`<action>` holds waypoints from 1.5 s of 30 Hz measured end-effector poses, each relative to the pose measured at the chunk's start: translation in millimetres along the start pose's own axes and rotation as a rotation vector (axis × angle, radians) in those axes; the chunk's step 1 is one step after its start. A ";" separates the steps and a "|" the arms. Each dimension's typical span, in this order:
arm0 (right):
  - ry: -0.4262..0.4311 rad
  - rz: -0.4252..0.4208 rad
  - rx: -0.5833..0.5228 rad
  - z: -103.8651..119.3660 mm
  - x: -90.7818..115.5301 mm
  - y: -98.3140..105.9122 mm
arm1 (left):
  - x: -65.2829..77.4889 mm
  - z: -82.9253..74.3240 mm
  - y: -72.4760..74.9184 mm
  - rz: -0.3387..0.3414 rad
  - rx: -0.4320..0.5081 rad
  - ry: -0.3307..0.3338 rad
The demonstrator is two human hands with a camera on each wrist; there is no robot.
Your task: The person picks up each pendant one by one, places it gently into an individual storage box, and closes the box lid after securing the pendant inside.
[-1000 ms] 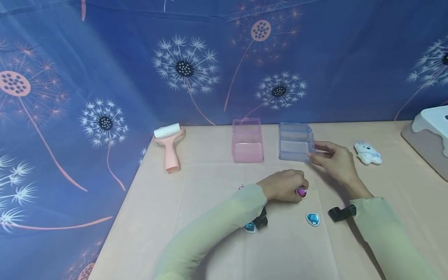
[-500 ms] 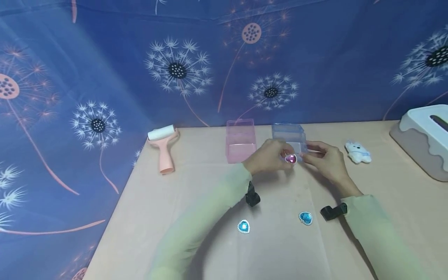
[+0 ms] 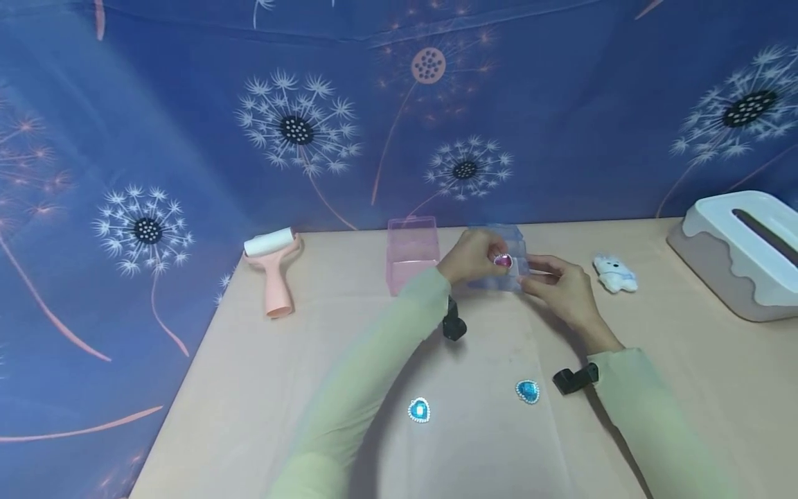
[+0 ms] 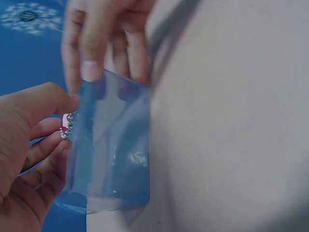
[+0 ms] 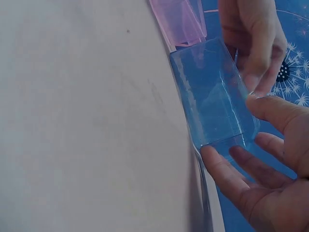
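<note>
The left hand (image 3: pixel 470 256) pinches 1 pink gem (image 3: pixel 502 261) at its fingertips.

The person's left arm (image 3: pixel 374 384), dressed in pale green, reaches forward and slants toward the right. I see the left hand (image 3: pixel 472 256) make a pinch with its thumb and fingers. The right arm (image 3: pixel 648 409), dressed the same, slants forward to the left, and the right hand (image 3: pixel 566 291), near the other, grips with bent, spread fingers.
</note>
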State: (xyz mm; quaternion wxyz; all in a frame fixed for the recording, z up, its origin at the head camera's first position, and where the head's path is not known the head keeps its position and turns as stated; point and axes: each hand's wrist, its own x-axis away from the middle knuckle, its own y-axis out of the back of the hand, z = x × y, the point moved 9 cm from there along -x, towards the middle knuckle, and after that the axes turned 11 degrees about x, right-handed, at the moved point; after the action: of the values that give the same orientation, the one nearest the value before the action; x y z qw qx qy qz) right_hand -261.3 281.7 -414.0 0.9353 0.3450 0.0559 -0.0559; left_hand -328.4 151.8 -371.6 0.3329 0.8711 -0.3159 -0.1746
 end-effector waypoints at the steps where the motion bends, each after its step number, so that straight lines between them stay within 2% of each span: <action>1: 0.000 0.000 0.002 0.0 0.0 -0.8 | -2.0 0.6 -2.9 0.021 -0.022 0.002; 8: -0.013 -0.001 -0.010 2.3 2.7 -4.9 | -12.5 6.3 -15.8 0.162 -0.027 0.076; 13: 0.008 0.009 -0.016 6.4 5.9 -9.6 | -16.4 11.6 -24.3 0.229 -0.144 0.067; 16: 0.016 0.009 -0.024 7.5 6.1 -10.8 | -17.8 11.7 -26.6 0.235 -0.174 0.042; 23: 0.024 0.004 -0.013 6.9 4.6 -7.2 | -21.5 9.2 -27.2 0.221 -0.163 0.018; 28: 0.024 0.000 -0.028 4.9 1.7 -1.8 | -20.7 3.4 -23.7 0.230 -0.105 0.015; 37: 0.002 -0.012 0.003 2.2 -3.2 2.8 | 1.2 -17.5 -0.2 0.184 -0.015 -0.008; 41: 0.000 -0.008 -0.008 2.1 -2.2 3.3 | 16.8 -35.9 -6.5 0.223 -0.046 -0.055; 45: 0.003 0.005 0.000 2.2 -0.2 1.8 | 41.7 -58.2 -28.2 0.308 -0.103 -0.150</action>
State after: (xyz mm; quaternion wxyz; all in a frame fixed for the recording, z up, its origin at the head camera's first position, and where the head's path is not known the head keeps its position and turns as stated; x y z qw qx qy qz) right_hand -261.1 281.7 -411.2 0.9353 0.3454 0.0566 -0.0530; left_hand -255.4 167.6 -353.2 0.3755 0.7787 -0.4603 -0.2021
